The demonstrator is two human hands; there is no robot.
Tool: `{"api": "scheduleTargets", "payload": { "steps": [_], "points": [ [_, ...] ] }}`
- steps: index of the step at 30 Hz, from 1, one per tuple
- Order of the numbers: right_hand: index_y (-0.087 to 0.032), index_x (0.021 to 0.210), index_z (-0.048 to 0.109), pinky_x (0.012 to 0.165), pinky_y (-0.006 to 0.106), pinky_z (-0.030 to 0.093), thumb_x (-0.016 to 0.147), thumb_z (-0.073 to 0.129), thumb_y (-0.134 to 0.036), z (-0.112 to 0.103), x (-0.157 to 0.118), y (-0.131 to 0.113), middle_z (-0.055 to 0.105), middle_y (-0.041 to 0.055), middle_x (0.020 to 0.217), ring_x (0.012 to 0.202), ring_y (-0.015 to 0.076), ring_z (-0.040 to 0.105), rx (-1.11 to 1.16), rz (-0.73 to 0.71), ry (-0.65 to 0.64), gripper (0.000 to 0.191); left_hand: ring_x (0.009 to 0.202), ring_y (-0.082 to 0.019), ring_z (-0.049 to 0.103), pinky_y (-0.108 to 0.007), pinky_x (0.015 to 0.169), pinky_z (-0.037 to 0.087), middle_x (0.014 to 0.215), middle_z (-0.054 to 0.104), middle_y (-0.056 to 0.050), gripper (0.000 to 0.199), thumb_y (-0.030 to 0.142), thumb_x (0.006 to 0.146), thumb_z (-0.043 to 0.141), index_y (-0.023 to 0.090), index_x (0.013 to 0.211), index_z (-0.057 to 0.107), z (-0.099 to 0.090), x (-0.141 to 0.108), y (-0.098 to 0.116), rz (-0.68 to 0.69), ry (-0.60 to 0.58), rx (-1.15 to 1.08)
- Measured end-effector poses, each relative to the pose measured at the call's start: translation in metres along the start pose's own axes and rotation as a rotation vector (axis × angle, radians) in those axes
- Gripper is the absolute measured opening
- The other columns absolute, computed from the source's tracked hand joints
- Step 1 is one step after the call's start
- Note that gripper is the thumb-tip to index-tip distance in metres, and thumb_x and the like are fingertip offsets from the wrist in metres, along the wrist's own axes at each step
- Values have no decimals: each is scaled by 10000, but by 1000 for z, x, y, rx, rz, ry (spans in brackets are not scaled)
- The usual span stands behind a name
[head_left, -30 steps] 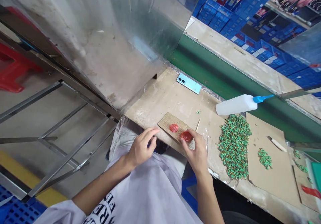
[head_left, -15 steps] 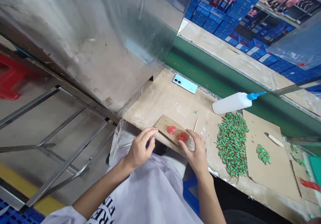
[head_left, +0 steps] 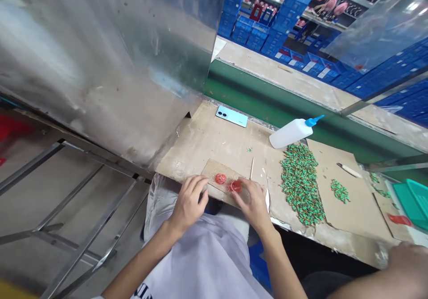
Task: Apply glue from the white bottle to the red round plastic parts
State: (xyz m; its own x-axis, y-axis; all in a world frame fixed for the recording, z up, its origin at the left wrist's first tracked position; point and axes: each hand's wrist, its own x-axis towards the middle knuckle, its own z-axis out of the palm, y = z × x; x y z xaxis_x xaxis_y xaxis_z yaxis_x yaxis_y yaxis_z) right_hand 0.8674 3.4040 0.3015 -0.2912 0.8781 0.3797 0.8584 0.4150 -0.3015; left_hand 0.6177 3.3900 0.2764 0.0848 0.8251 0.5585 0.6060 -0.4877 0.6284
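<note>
A small brown board (head_left: 211,169) lies at the front edge of the table, carrying a blob of red paste (head_left: 220,179). Beside the blob, a small red cup (head_left: 236,186) is pinched between the thumb and forefinger of my right hand (head_left: 254,203). My left hand (head_left: 190,201) is at the board's left end, its fingertips at the corner and its thumb apart, with nothing visible in it. Just past my right hand lies a thin wooden stick (head_left: 252,168).
A pile of small green pieces (head_left: 301,185) lies to the right, with a white squeeze bottle (head_left: 291,133) behind it. A light-blue phone (head_left: 232,116) rests farther back. A knife (head_left: 349,170) lies on cardboard. Another person's arm (head_left: 397,272) reaches in at lower right. A metal panel (head_left: 110,58) stands left.
The view has shifted, so the table appears farther left. My right hand stays on the red cup and my left by the board. Another person's arm has come in at lower right.
</note>
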Motion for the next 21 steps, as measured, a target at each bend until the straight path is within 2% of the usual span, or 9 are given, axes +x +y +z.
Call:
{"api": "scheduleTargets", "payload": {
  "steps": [3, 12, 17, 21],
  "points": [
    [-240, 1308, 562, 962, 450, 390, 1034, 576, -452, -1, 8, -2, 719, 100, 1204, 1113, 274, 656, 30, -9, 16, 346, 1143, -254, 616, -472, 1024, 558, 1195, 693, -83, 320, 68, 977, 536, 202, 1265, 577, -2, 0, -1, -2, 16, -14],
    [-227, 1280, 589, 953, 446, 446, 1005, 643, -393, -23, 28, -7, 733, 104, 1158, 1060, 264, 689, 84, -76, 205, 326, 1142, -229, 622, -410, 1024, 535, 1186, 689, -82, 311, 47, 979, 521, 190, 1242, 606, -14, 0, -8, -9, 131, -1],
    [-234, 1281, 588, 980, 451, 443, 997, 659, -372, -26, 30, -8, 724, 95, 1174, 1080, 261, 675, 119, -58, 190, 324, 1147, -227, 625, -382, 1045, 510, 1213, 674, -101, 309, 48, 972, 541, 167, 1248, 615, -20, 4, -9, -6, 205, 54],
    [-240, 1368, 545, 1028, 494, 424, 980, 668, -470, -15, 16, 3, 695, 119, 1266, 1175, 299, 643, 76, -66, 85, 468, 1154, -232, 621, -380, 1047, 503, 1208, 673, -109, 279, 67, 983, 541, 156, 1237, 614, -21, 5, -11, -22, 196, 78]
  ]
}}
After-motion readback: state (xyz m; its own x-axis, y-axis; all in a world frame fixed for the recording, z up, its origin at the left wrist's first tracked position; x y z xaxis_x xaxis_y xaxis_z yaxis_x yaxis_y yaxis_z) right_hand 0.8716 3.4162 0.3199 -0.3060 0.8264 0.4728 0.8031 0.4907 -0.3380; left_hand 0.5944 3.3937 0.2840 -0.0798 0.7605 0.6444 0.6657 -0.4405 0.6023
